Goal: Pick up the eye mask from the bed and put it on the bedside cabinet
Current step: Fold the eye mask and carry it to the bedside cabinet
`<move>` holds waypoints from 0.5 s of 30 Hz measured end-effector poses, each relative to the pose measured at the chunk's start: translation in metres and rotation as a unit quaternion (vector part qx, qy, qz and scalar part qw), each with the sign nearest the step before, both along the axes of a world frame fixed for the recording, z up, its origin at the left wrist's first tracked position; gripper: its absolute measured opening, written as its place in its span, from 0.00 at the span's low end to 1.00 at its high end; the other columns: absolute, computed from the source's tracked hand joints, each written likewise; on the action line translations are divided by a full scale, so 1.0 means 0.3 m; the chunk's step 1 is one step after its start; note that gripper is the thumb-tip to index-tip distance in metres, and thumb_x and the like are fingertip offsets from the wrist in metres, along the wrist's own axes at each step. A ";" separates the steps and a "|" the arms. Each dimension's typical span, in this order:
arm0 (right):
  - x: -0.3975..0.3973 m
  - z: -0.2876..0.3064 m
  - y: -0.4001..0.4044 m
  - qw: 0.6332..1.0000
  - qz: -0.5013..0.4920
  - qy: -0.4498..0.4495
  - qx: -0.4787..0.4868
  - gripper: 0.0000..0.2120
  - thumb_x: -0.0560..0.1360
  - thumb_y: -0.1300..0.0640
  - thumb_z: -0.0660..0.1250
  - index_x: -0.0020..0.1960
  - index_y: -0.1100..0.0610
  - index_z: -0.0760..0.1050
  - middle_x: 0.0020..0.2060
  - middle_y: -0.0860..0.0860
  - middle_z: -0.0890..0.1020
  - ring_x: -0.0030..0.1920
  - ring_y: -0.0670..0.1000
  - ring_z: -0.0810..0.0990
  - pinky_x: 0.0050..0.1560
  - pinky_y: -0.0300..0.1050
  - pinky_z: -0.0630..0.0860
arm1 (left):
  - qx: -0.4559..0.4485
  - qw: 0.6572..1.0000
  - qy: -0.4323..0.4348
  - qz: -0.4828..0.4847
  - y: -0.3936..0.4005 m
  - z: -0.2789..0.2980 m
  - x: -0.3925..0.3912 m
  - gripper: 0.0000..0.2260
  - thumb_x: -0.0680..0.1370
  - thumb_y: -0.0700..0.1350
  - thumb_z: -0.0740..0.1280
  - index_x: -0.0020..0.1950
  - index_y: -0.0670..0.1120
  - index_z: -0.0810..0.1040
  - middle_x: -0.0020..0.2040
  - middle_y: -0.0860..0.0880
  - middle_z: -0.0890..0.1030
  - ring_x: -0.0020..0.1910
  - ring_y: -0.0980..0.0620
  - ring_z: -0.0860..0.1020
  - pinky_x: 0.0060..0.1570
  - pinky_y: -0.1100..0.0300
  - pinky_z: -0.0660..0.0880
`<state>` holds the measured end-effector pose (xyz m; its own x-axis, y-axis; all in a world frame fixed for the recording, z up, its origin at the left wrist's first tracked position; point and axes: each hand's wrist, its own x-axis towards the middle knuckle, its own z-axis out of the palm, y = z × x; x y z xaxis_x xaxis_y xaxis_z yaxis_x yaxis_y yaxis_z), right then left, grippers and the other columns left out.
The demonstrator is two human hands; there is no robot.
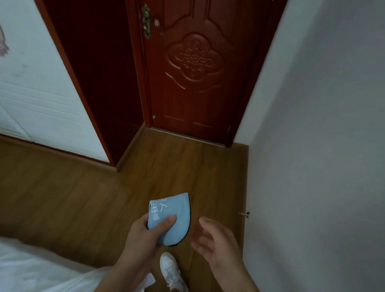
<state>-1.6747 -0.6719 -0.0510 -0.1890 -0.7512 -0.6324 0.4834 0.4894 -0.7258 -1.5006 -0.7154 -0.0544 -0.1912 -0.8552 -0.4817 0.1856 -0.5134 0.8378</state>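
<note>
A light blue eye mask (175,213) with white printed characters and a dark edge is folded in my left hand (146,236), held above the wooden floor with the thumb pressed on its front. My right hand (214,241) hovers just to the right of the mask, fingers apart, holding nothing and not touching it. The bed (7,266), covered in white bedding, fills the lower left corner. No bedside cabinet is in view.
A dark red wooden door (196,58) stands shut straight ahead. A white wardrobe panel (26,85) is on the left, a grey wall (339,161) with a small door stop (245,214) on the right. My white shoe (173,274) rests on the wooden floor (63,194).
</note>
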 end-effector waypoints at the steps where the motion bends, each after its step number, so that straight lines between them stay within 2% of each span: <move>1: -0.001 0.005 -0.075 1.000 0.009 0.006 -0.002 0.18 0.67 0.52 0.78 0.55 0.56 0.82 0.50 0.57 0.87 0.52 0.56 0.87 0.55 0.54 0.83 | -0.002 1.000 0.002 0.006 -0.069 -0.003 -0.001 0.18 0.68 0.45 0.77 0.56 0.42 0.83 0.50 0.42 0.88 0.48 0.44 0.86 0.39 0.57 0.83; 3: 0.001 0.024 -0.235 0.999 0.031 0.021 -0.012 0.22 0.65 0.50 0.79 0.56 0.55 0.81 0.51 0.57 0.87 0.52 0.55 0.86 0.58 0.56 0.82 | -0.007 1.000 0.009 0.019 -0.215 -0.002 0.007 0.18 0.68 0.46 0.77 0.56 0.42 0.83 0.49 0.42 0.88 0.46 0.44 0.86 0.37 0.58 0.82; 6: 0.024 0.067 -0.474 0.996 0.068 0.049 -0.030 0.29 0.61 0.45 0.78 0.59 0.53 0.80 0.54 0.54 0.85 0.54 0.53 0.85 0.56 0.52 0.83 | -0.009 0.999 0.015 0.051 -0.421 -0.002 0.048 0.18 0.69 0.47 0.77 0.57 0.43 0.82 0.50 0.42 0.88 0.47 0.43 0.86 0.39 0.56 0.83; 10: 0.097 0.110 -0.749 0.988 0.128 0.063 -0.050 0.24 0.62 0.45 0.77 0.57 0.49 0.81 0.55 0.53 0.84 0.54 0.52 0.85 0.56 0.51 0.83 | -0.012 0.993 0.025 0.110 -0.631 0.022 0.135 0.20 0.69 0.48 0.78 0.58 0.43 0.82 0.52 0.41 0.87 0.50 0.41 0.85 0.47 0.49 0.81; 15: 0.291 0.107 -0.989 0.973 0.222 0.060 -0.035 0.18 0.68 0.50 0.76 0.56 0.53 0.82 0.52 0.56 0.87 0.52 0.54 0.87 0.57 0.55 0.83 | -0.008 0.980 0.013 0.200 -0.758 0.024 0.297 0.21 0.66 0.50 0.79 0.56 0.43 0.83 0.51 0.42 0.87 0.50 0.41 0.85 0.49 0.48 0.80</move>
